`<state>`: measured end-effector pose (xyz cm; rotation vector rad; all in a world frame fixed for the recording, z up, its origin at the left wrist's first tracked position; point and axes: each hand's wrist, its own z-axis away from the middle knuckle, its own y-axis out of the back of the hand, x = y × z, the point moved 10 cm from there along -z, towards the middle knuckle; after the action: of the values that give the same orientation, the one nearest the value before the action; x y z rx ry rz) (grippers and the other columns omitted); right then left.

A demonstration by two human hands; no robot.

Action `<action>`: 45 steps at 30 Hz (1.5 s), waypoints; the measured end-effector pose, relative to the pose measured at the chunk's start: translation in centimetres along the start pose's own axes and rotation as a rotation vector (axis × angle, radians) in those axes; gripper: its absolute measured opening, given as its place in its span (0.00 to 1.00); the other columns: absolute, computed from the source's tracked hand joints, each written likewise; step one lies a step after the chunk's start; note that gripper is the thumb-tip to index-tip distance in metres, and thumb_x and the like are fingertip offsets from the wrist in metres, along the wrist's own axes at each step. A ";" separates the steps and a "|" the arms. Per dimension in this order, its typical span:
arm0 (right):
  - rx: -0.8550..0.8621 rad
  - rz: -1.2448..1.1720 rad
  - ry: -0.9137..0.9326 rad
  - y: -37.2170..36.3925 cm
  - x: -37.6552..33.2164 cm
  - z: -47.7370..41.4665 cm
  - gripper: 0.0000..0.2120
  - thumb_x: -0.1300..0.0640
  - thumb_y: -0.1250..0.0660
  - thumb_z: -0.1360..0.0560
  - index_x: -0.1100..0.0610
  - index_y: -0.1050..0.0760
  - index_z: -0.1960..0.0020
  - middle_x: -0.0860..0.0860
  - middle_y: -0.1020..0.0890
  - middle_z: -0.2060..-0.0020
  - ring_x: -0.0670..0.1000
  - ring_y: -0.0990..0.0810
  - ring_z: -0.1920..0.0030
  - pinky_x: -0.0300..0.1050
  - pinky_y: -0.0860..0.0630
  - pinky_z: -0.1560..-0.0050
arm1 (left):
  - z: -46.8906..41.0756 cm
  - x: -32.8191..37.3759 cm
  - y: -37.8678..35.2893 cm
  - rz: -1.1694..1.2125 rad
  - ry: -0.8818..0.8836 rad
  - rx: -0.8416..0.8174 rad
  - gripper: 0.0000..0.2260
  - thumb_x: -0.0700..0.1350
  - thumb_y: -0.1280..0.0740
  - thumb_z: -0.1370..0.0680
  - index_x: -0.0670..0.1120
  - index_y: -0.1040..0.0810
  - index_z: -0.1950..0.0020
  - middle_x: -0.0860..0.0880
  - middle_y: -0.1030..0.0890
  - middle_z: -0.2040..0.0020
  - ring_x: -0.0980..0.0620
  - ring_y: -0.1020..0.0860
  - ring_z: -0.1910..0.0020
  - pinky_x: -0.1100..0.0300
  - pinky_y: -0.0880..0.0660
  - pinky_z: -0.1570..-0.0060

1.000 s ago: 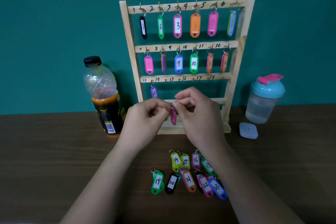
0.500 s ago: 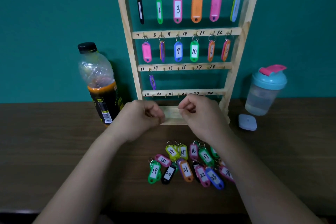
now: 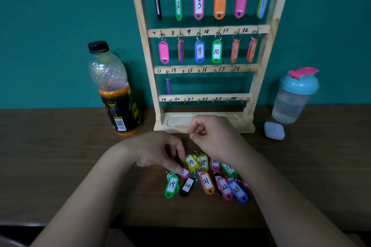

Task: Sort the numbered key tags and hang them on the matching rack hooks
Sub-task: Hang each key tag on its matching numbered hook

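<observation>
The wooden key rack [image 3: 141, 26] is filled through hook 13. Before its base, the left hand [image 3: 152, 152] has dropped onto the loose tags [image 3: 206, 181]. The right hand [image 3: 216, 138] hovers curled and empty. The pink tag [image 3: 185, 173], lifted a moment ago, is back down under left fingertips, pinched or merely touched, unclear. It was likely rejected.

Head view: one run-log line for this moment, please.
rack: hooks 1-13 filled | left hand: touches pink tag | right hand: curled, empty

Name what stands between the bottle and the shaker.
The key rack stands between the bottle and the shaker; the head view shows it.
</observation>
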<state>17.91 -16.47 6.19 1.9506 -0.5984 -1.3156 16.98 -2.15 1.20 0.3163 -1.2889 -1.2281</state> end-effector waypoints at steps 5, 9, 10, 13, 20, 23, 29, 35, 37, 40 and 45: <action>0.000 -0.001 -0.005 -0.1 0.1 -0.1 0.04 0.55 0.27 0.21 0.46 0.16 0.51 0.40 0.18 0.59 0.39 0.20 0.56 0.41 0.21 0.54 | -0.4 0.4 -0.5 -0.024 -0.026 -0.001 0.14 0.58 0.16 0.33 0.59 0.14 0.51 0.57 0.16 0.50 0.59 0.20 0.50 0.60 0.25 0.49; -0.003 -0.007 -0.013 0.0 0.2 0.0 0.04 0.55 0.28 0.20 0.46 0.16 0.50 0.40 0.17 0.59 0.39 0.19 0.55 0.40 0.21 0.53 | -0.4 0.8 -0.6 0.007 -0.042 0.011 0.13 0.58 0.17 0.32 0.54 0.14 0.54 0.62 0.17 0.60 0.65 0.22 0.59 0.68 0.27 0.57; -0.004 -0.010 -0.012 0.1 0.3 0.0 0.04 0.55 0.28 0.20 0.46 0.16 0.50 0.40 0.17 0.58 0.39 0.20 0.55 0.39 0.22 0.54 | -0.2 1.1 -0.4 0.027 -0.057 0.025 0.13 0.56 0.17 0.31 0.52 0.14 0.54 0.61 0.17 0.61 0.65 0.23 0.60 0.69 0.28 0.59; -0.005 -0.051 -0.005 0.5 0.2 -0.1 0.04 0.52 0.29 0.19 0.47 0.16 0.51 0.40 0.17 0.59 0.37 0.21 0.54 0.34 0.28 0.56 | 0.1 1.6 1.2 0.113 -0.138 0.115 0.10 0.52 0.18 0.29 0.50 0.15 0.54 0.52 0.15 0.57 0.61 0.21 0.58 0.63 0.26 0.54; -0.030 -0.136 -0.057 1.1 0.4 0.0 0.17 0.34 0.35 0.19 0.46 0.18 0.53 0.44 0.15 0.59 0.42 0.17 0.58 0.50 0.18 0.51 | 1.6 2.3 5.4 0.314 -0.257 0.464 0.09 0.47 0.20 0.25 0.46 0.17 0.53 0.44 0.15 0.57 0.46 0.19 0.59 0.54 0.23 0.56; -0.024 -0.177 -0.136 1.2 1.0 0.1 0.20 0.32 0.34 0.21 0.48 0.18 0.54 0.44 0.13 0.62 0.42 0.15 0.64 0.47 0.18 0.55 | 1.9 2.0 6.6 0.435 -0.260 0.596 0.08 0.46 0.21 0.24 0.44 0.18 0.53 0.43 0.16 0.59 0.47 0.22 0.62 0.53 0.25 0.57; -0.006 -0.329 -0.145 1.2 0.6 -0.1 0.15 0.40 0.34 0.17 0.49 0.15 0.51 0.43 0.12 0.60 0.42 0.14 0.60 0.49 0.16 0.52 | 1.9 2.0 6.6 0.519 -0.259 0.636 0.07 0.44 0.21 0.24 0.45 0.17 0.52 0.43 0.16 0.59 0.52 0.24 0.63 0.55 0.26 0.58; 0.118 -0.585 -0.150 1.4 0.7 -0.6 0.03 0.52 0.27 0.19 0.49 0.14 0.48 0.45 0.11 0.58 0.44 0.13 0.58 0.42 0.21 0.58 | 2.1 2.5 6.9 0.507 -0.261 0.674 0.06 0.41 0.21 0.24 0.44 0.17 0.52 0.47 0.14 0.59 0.57 0.21 0.63 0.65 0.25 0.60; 0.168 -0.636 -0.121 1.9 0.5 -0.8 0.02 0.53 0.25 0.20 0.49 0.14 0.49 0.46 0.11 0.57 0.44 0.13 0.56 0.42 0.20 0.57 | 2.3 2.5 7.3 0.532 -0.270 0.691 0.05 0.40 0.21 0.24 0.45 0.16 0.51 0.46 0.13 0.58 0.55 0.21 0.62 0.64 0.24 0.59; 0.238 -0.566 0.010 2.9 -0.5 -1.2 0.03 0.57 0.24 0.21 0.49 0.14 0.49 0.44 0.12 0.57 0.43 0.14 0.52 0.41 0.19 0.50 | 2.3 2.5 7.3 0.563 -0.255 0.679 0.02 0.42 0.23 0.22 0.47 0.13 0.51 0.46 0.13 0.57 0.51 0.18 0.58 0.57 0.21 0.52; 0.330 -0.347 0.149 3.7 -2.3 -0.9 0.06 0.59 0.25 0.21 0.50 0.13 0.46 0.41 0.14 0.54 0.42 0.15 0.49 0.41 0.18 0.47 | 2.4 3.1 7.3 0.545 -0.257 0.658 0.08 0.49 0.29 0.18 0.49 0.12 0.52 0.44 0.15 0.57 0.53 0.21 0.58 0.56 0.23 0.52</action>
<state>17.91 -17.02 10.62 2.4872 -0.4360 -1.3211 18.01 -0.75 9.31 0.2498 -1.8388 -0.3670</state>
